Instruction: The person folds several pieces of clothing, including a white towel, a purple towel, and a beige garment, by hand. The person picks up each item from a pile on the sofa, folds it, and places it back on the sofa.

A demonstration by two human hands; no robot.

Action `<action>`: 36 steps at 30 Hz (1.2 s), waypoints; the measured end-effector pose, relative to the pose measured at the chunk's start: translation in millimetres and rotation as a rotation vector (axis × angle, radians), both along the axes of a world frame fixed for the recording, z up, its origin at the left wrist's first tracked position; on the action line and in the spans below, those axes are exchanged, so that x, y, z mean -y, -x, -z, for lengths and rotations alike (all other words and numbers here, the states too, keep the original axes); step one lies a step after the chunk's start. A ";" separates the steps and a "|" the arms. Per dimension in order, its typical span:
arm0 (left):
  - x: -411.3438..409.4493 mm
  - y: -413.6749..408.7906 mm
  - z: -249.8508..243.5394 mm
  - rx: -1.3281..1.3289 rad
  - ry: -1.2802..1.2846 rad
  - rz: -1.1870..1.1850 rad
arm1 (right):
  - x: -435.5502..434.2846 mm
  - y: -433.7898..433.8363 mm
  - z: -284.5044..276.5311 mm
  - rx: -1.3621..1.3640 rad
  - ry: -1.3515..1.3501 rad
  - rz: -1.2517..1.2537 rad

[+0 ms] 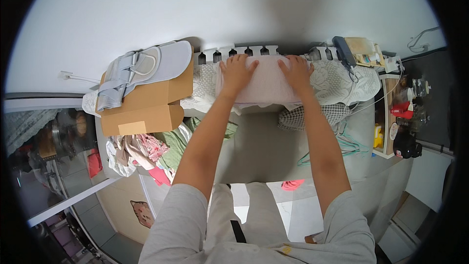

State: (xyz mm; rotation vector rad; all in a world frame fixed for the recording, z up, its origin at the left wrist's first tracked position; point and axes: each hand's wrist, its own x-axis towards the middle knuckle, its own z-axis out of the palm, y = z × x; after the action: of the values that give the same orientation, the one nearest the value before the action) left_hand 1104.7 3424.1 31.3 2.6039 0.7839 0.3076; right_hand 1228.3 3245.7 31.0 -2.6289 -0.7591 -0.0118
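A pale pink folded cloth (pixel 273 80) lies on a white lace cover (pixel 329 80) along the top of a grey sofa's back, against the wall. My left hand (pixel 236 73) rests flat on the cloth's left part, fingers spread, fingertips near its far edge. On its right part lies my right hand (pixel 297 73), also palm down with fingers apart. Neither hand has anything gripped. To the left stands a cardboard box (pixel 146 106) with a grey fabric brace or strap (pixel 146 66) on top.
Rumpled clothes (pixel 146 150) lie on the sofa seat (pixel 260 146) at left. At right are a houndstooth cushion (pixel 293 118), green hangers (pixel 348 146) and a dark handset-like device (pixel 343 49) with cables. A wooden shelf (pixel 390 91) with jars stands farther right.
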 end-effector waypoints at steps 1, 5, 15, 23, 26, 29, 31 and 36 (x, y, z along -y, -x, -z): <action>-8.2 0.5 -0.1 -0.038 0.032 0.011 | 2.0 -5.0 -5.3 -0.072 -0.012 -0.060; -35.4 -11.6 -26.0 -0.033 0.272 0.288 | 8.5 -32.2 -30.9 -0.361 -0.035 -0.195; 56.8 10.8 0.9 0.297 -0.315 -0.006 | -26.1 53.1 18.5 0.359 0.086 -0.038; 58.9 135.4 -40.9 0.236 -0.083 0.030 | -29.8 55.7 14.2 0.261 0.290 -0.018; 57.5 286.7 -11.5 0.457 0.174 0.157 | 3.7 98.5 12.5 0.355 -0.200 0.045; 50.9 492.8 39.3 0.326 0.396 -0.569 | 51.8 228.9 9.9 0.042 -0.313 0.216; 12.8 614.8 62.2 0.189 0.188 -0.782 | 133.8 324.0 76.9 -0.136 0.070 0.166; -124.4 751.1 38.1 0.275 0.334 -1.073 | 209.8 553.2 125.9 -0.682 0.704 -0.318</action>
State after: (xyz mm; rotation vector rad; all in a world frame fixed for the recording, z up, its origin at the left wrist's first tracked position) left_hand 353.6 3548.5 -6.8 1.5755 1.8585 0.7205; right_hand 675.0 3035.9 -94.8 -2.7525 -1.0257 1.3823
